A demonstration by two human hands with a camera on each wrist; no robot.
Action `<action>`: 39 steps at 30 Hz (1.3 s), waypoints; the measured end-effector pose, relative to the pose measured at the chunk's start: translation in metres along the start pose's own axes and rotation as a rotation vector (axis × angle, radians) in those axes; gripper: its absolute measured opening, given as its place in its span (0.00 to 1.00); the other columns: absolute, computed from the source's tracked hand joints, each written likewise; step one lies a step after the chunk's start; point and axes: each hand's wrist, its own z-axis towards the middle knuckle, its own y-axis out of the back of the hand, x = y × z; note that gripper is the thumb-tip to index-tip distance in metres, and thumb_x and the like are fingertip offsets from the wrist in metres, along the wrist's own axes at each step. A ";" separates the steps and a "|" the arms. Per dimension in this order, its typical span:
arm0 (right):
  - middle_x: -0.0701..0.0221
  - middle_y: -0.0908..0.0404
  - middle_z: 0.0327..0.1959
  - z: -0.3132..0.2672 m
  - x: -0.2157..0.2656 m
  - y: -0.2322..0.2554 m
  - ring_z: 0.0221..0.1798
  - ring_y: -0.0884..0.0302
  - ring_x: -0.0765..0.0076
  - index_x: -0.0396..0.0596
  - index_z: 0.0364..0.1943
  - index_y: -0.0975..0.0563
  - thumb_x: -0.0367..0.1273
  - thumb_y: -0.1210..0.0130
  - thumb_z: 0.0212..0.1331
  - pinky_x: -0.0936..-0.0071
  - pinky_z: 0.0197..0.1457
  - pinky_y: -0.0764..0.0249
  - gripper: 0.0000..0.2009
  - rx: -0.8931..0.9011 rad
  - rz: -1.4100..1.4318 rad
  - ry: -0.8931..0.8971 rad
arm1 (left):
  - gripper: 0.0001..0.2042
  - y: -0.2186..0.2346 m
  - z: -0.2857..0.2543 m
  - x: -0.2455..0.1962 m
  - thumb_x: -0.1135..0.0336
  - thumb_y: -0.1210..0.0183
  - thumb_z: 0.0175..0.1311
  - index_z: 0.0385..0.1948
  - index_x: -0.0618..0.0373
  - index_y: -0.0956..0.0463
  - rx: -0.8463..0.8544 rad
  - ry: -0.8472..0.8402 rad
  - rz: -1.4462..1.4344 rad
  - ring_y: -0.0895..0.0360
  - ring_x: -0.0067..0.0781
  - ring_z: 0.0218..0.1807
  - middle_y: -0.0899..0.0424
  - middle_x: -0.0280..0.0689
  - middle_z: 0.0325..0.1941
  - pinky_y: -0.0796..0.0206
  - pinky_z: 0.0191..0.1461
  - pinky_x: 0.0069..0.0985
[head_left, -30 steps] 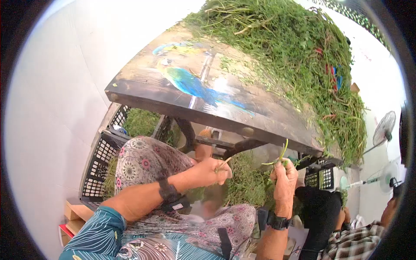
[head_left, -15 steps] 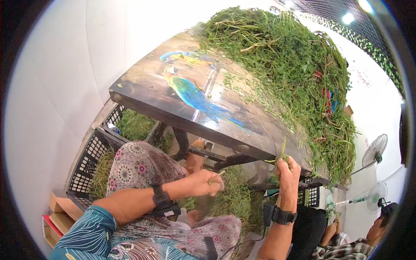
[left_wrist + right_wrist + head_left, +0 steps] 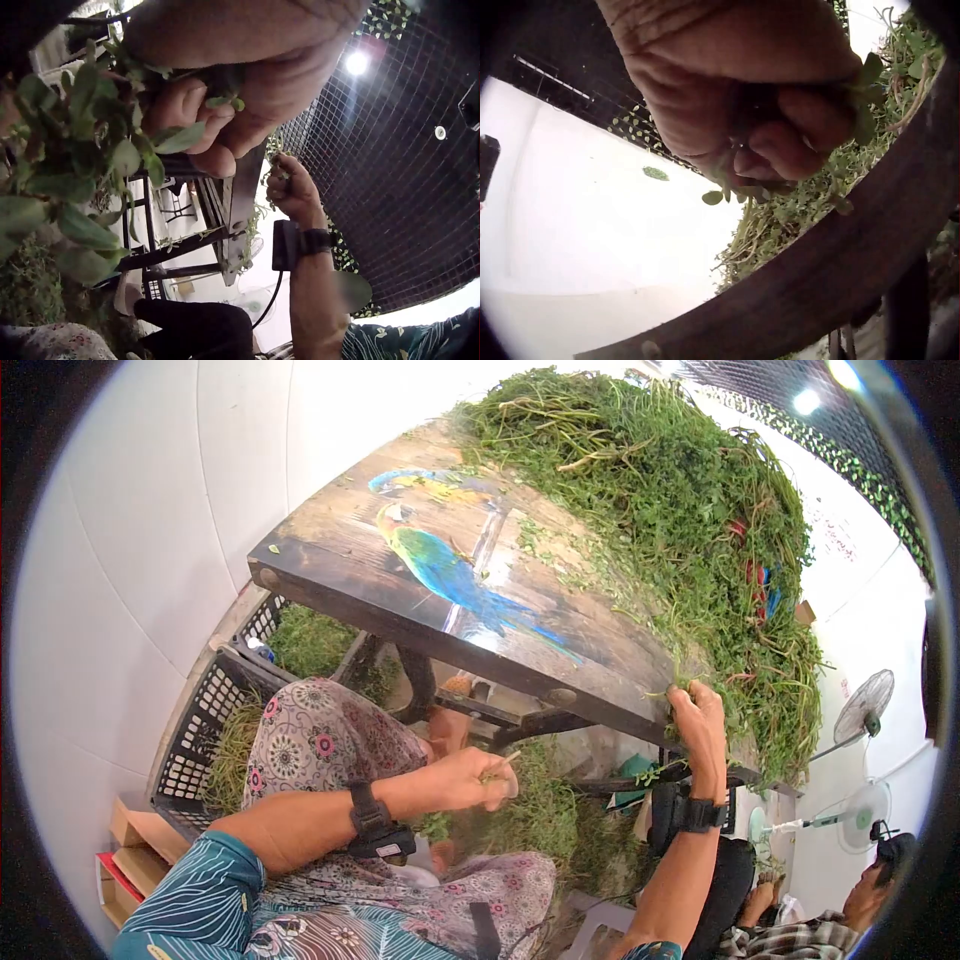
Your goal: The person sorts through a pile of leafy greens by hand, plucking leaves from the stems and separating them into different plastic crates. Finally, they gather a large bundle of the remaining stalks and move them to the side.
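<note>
My left hand (image 3: 462, 780) is over my lap, its fingers curled round leafy green stems (image 3: 79, 169). A pale stem end pokes up above that fist in the head view, and broad leaves hang below it in the left wrist view. At the table's near edge, my right hand (image 3: 702, 722) pinches a small green sprig (image 3: 714, 197), whose leaves show on both sides of the curled fingers. Close beyond it lies a large heap of leafy greens (image 3: 650, 490) on the wooden table (image 3: 335, 550).
Black plastic crates (image 3: 195, 745) with greens stand on the left, partly under the table. Loose greens (image 3: 535, 805) lie on the floor below my hands. Cardboard boxes (image 3: 150, 840) are at lower left. Another person (image 3: 830, 920) sits at lower right, near fans (image 3: 862, 702).
My right hand has moved up and right to the table edge beside the heap. The left hand shifted slightly left early on, then stayed with its stems. The head view has tilted.
</note>
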 end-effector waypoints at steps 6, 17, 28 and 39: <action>0.47 0.27 0.24 0.015 -0.002 -0.010 0.30 0.27 0.57 0.28 0.32 0.28 0.37 0.52 0.45 0.63 0.36 0.33 0.19 0.014 -0.054 -0.023 | 0.11 -0.001 0.002 0.004 0.62 0.50 0.63 0.33 0.60 0.26 0.022 -0.004 -0.031 0.30 0.16 0.28 0.25 0.28 0.22 0.38 0.34 0.17; 0.49 0.21 0.35 0.017 -0.013 -0.012 0.37 0.23 0.55 0.32 0.49 0.29 0.38 0.51 0.52 0.64 0.43 0.30 0.24 -0.030 -0.019 0.026 | 0.11 -0.001 0.002 -0.003 0.61 0.52 0.64 0.31 0.59 0.26 -0.014 0.045 -0.138 0.31 0.16 0.26 0.25 0.29 0.23 0.38 0.32 0.17; 0.80 0.33 0.21 -0.131 0.062 -0.051 0.21 0.40 0.86 0.45 0.37 0.24 0.25 0.53 0.53 0.86 0.24 0.42 0.09 0.030 0.592 -0.099 | 0.17 0.003 0.007 0.012 0.54 0.56 0.66 0.37 0.59 0.26 -0.212 0.008 -0.473 0.27 0.22 0.36 0.21 0.36 0.39 0.34 0.38 0.21; 0.58 0.20 0.33 -0.175 0.093 -0.145 0.35 0.21 0.64 0.39 0.41 0.25 0.29 0.45 0.48 0.71 0.41 0.28 0.15 0.356 0.762 -0.123 | 0.19 -0.007 0.007 0.017 0.54 0.56 0.66 0.43 0.61 0.27 -0.216 0.089 -0.465 0.29 0.26 0.46 0.23 0.36 0.42 0.37 0.51 0.25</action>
